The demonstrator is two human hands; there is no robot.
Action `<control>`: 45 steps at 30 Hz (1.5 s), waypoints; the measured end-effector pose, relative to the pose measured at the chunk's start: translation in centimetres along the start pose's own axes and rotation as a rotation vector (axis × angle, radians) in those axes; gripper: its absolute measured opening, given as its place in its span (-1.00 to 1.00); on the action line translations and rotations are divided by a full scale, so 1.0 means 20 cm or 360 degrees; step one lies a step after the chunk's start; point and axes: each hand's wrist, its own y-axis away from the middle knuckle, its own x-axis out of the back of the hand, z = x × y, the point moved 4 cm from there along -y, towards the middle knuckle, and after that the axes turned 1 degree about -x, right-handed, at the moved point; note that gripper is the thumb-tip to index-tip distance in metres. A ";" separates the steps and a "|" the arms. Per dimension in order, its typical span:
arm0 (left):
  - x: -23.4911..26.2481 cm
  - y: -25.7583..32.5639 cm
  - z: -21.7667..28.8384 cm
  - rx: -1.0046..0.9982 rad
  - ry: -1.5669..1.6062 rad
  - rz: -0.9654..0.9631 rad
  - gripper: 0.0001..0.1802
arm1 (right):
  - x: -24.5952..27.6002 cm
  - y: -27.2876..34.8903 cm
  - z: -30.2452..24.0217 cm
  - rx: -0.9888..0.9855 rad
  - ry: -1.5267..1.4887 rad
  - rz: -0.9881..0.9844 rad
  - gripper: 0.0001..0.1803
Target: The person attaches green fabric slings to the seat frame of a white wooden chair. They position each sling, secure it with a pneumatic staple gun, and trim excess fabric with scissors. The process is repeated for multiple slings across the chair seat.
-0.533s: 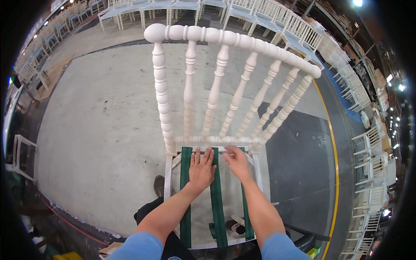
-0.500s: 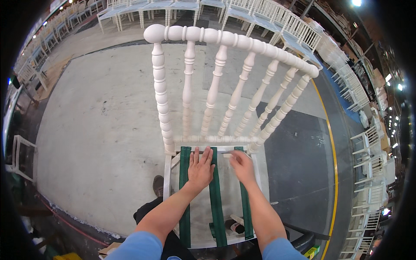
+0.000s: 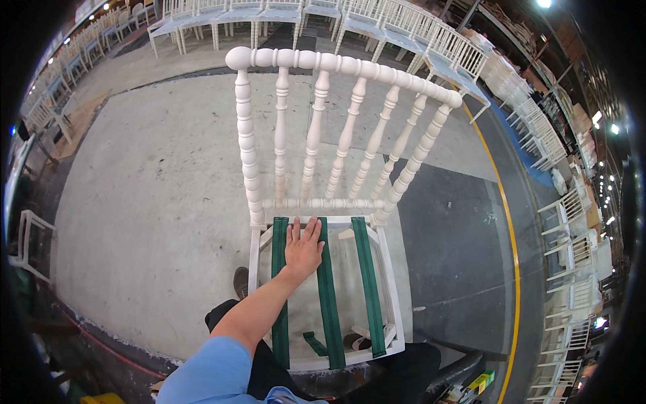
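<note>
Left hand (image 3: 304, 254) flat, fingers spread, overlapping middle green strap (image 3: 330, 303); right hand unseen, cannot tell state.

Chair back (image 3: 343, 65): white, apparently painted wood; spindles (image 3: 313, 131) smooth, with a low sheen. Seat frame (image 3: 393, 303): similar white coating, smooth. Straps (image 3: 330, 303): green woven webbing, matt, lightly ribbed. Floor (image 3: 148, 175): concrete-like, matt, scuffed. Sleeve (image 3: 205, 374): blue cloth, matt. Trousers (image 3: 400, 367): dark cloth, matt.

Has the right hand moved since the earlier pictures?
Yes: the right hand has moved away from the right strap, whose rear end it was near, and is out of view.
</note>
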 end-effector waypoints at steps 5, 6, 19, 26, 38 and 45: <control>0.03 0.00 0.01 -0.0043 -0.0009 0.0101 -0.25 | -0.03 -0.06 0.04 -0.0145 0.0015 0.0184 -0.33; 0.02 0.00 0.01 0.0008 -0.0010 -0.0033 -0.25 | -0.03 -0.08 0.07 -0.0238 0.0033 0.0233 -0.33; 0.03 0.00 0.01 -0.0037 0.0018 0.0150 -0.27 | 0.11 -0.09 0.10 0.0051 -0.0283 0.0697 -0.37; 0.03 0.00 0.00 0.0003 0.0073 0.0119 -0.28 | 0.57 0.09 -0.89 0.1137 -0.1494 0.0314 -0.71; 0.02 0.00 -0.04 0.0029 0.0207 0.0044 -0.27 | -0.30 0.63 -2.84 0.1270 -0.1300 -0.1282 -0.75; 0.02 0.00 -0.05 0.0016 0.0202 0.0159 -0.21 | -0.54 0.65 -3.08 0.1393 -0.1289 -0.1238 -0.74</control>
